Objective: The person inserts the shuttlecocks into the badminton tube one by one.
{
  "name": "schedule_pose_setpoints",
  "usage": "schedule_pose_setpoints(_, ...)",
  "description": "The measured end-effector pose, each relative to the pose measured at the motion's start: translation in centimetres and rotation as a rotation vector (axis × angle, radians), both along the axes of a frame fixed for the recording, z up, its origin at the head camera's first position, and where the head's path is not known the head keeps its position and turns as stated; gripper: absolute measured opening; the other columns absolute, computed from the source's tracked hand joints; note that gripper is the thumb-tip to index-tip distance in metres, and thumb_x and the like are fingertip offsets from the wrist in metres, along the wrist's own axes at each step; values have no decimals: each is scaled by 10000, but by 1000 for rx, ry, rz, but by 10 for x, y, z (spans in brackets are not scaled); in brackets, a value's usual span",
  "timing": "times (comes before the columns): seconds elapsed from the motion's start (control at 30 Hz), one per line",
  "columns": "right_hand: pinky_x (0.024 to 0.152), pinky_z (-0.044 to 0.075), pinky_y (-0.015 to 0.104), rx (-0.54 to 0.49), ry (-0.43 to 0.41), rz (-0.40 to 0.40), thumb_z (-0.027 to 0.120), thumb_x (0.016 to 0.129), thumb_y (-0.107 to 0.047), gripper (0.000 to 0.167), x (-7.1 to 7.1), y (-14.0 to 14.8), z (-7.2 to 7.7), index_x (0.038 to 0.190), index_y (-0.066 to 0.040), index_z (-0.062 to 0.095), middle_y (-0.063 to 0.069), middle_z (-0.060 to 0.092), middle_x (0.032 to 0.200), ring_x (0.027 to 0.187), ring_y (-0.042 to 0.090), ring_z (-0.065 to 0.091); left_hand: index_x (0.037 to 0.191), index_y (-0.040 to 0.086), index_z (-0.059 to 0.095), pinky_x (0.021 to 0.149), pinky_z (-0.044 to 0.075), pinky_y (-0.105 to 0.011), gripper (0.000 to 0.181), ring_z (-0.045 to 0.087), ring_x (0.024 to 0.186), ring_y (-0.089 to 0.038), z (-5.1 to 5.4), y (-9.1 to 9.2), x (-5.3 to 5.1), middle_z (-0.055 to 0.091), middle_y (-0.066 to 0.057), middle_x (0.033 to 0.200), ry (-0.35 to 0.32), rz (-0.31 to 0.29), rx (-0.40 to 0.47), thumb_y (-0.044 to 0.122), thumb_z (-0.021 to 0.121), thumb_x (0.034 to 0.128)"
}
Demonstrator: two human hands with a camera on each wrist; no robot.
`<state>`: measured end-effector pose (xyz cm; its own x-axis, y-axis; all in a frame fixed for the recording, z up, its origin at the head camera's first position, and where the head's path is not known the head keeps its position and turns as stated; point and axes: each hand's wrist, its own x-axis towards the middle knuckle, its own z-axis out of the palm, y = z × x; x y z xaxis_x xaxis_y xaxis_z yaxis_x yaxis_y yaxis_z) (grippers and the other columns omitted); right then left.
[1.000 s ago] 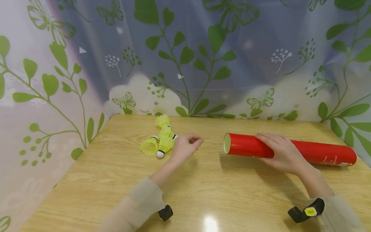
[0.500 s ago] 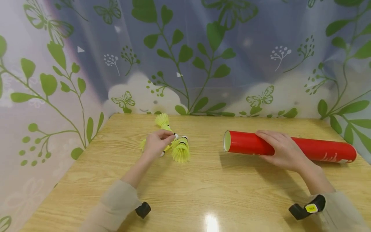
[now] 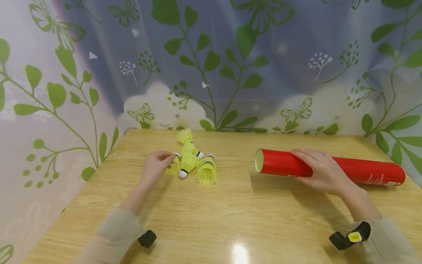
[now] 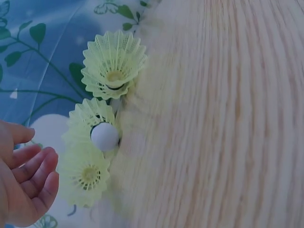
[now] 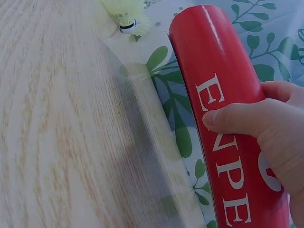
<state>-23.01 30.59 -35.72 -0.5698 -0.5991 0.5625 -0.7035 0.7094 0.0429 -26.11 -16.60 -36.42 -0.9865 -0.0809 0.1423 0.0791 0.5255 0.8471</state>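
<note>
My left hand point(image 3: 155, 167) is at the left shuttlecock point(image 3: 173, 168), its fingertips beside the white cork; the hand hides part of the skirt. In the left wrist view the fingers are loosely curled, the thumb apart from them, with nothing visible between. Beside it lie a shuttlecock with its cork towards me point(image 3: 188, 165), another with its cork to the right point(image 3: 194, 150) and one at the back point(image 3: 185, 136). To their right is a nested stack of shuttlecocks point(image 3: 206, 171). My right hand point(image 3: 321, 170) grips a red tube point(image 3: 366, 170), its open end facing left.
The wooden table point(image 3: 230, 209) meets a patterned curtain point(image 3: 257, 73) at its back edge. Another curtain panel point(image 3: 49, 146) hangs along the left side. Black wrist cameras sit below both sleeves.
My left hand has put a shuttlecock down at the right of the group, where it now lies in a stack, and has moved left to the left shuttlecock. The right hand and tube stay put.
</note>
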Motion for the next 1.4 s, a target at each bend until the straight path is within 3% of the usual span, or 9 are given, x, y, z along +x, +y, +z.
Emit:
schedule_pose_setpoints(0.27,838,385,548,-1,0,4,850,516,-118,832,0,2,4,1270,-21,512,189,568,1182,1050,354,516,1128,-11,641,593,470,-260,344,647,693,-237,-2,-8,0,683,-149,850,-36,49,-98,247,586,906)
schedule_pose_setpoints(0.5,840,381,544,-10,-2,9,842,541,-136,804,1,4,4,1268,-21,517,187,567,1186,1047,349,518,1098,-33,653,544,453,-249,319,645,669,-220,-7,-9,-3,663,-209,948,-12,57,-154,206,606,892)
schedule_pose_setpoints(0.73,853,372,551,-10,-15,22,778,714,-317,678,0,5,0,1278,-45,518,178,562,1207,1073,351,508,1150,-54,619,606,493,-282,352,656,768,-253,-11,-10,-4,646,-226,1039,-34,80,-143,185,600,893)
schedule_pose_setpoints(0.97,845,375,552,-5,-7,2,837,526,-124,822,0,3,0,1278,-50,514,176,564,1201,1071,354,507,1176,-55,599,745,513,-370,353,638,902,-299,-8,-14,-5,636,-220,1078,-44,105,-100,179,568,912)
schedule_pose_setpoints(1.4,826,384,550,-3,0,-19,863,534,-146,804,3,3,-3,1254,-31,523,181,570,1186,1049,348,520,1087,-35,647,725,493,-347,324,620,905,-296,2,-25,1,656,-201,1019,42,172,-87,214,635,880)
